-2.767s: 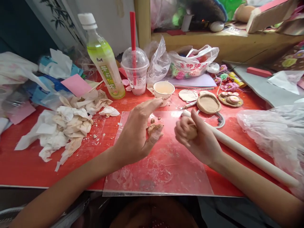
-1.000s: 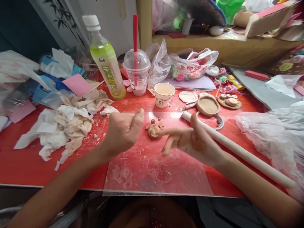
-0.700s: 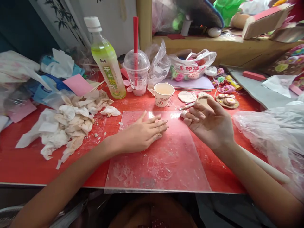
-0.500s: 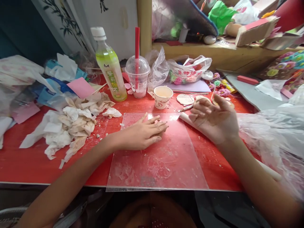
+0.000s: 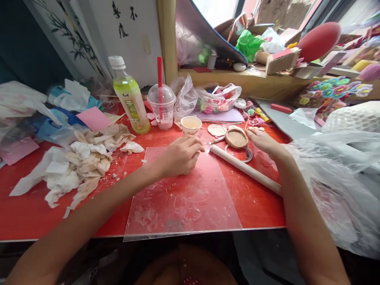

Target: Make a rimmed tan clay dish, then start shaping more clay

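Note:
My left hand (image 5: pixel 177 158) is curled, knuckles up, over a small lump of brown clay on the far part of a clear plastic sheet (image 5: pixel 184 200). The lump is almost wholly hidden under the fingers. My right hand (image 5: pixel 263 141) lies low over the red table (image 5: pixel 261 202), fingers stretched out, with nothing seen in it. Its fingertips are just right of a round brown clay disc (image 5: pixel 236 138). A long pale rolling pin (image 5: pixel 245 169) lies slantwise between the two hands, partly under my right forearm.
Behind the sheet stand a paper cup (image 5: pixel 190 125), a domed plastic cup with a red straw (image 5: pixel 161 106) and a green drink bottle (image 5: pixel 130 101). Crumpled tissues (image 5: pixel 80 160) lie left, a large plastic bag (image 5: pixel 341 178) right, small clay flowers (image 5: pixel 255 118) beyond.
My left hand went from flat on the clay to curled over it. My right hand dropped and reached out past the rolling pin beside the clay disc. The camera tilted up.

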`<control>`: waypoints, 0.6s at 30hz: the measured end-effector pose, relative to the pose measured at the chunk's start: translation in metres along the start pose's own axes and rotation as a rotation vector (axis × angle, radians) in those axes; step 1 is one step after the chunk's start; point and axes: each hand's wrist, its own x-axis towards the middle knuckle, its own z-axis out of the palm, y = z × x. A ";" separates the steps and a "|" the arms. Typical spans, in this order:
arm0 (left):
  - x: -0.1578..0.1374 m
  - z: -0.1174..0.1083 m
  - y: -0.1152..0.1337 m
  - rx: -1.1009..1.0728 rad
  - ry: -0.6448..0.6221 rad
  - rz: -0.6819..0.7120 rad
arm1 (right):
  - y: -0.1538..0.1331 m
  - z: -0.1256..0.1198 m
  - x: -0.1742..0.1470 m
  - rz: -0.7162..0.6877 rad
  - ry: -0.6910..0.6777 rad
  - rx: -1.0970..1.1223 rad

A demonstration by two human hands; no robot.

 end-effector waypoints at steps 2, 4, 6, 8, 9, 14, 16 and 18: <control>0.032 0.009 0.001 0.050 -0.090 -0.018 | -0.001 0.003 0.000 0.040 -0.007 0.024; 0.069 0.021 0.001 0.093 -0.177 -0.070 | -0.003 0.004 0.000 0.049 -0.008 0.049; 0.104 0.037 0.001 0.123 -0.214 -0.150 | -0.005 0.003 -0.001 0.047 -0.004 0.075; 0.135 0.055 0.001 0.132 -0.220 -0.205 | -0.006 0.003 -0.002 0.042 0.000 0.102; 0.147 0.065 0.001 0.134 -0.226 -0.246 | -0.007 0.003 -0.002 0.042 0.001 0.115; 0.186 0.100 -0.004 0.089 -0.244 -0.404 | -0.009 0.003 -0.003 0.084 -0.004 0.196; 0.193 0.107 -0.006 0.056 -0.248 -0.431 | -0.012 0.002 -0.005 0.102 -0.012 0.247; 0.198 0.111 -0.008 0.022 -0.246 -0.453 | -0.013 0.000 -0.007 0.106 -0.025 0.313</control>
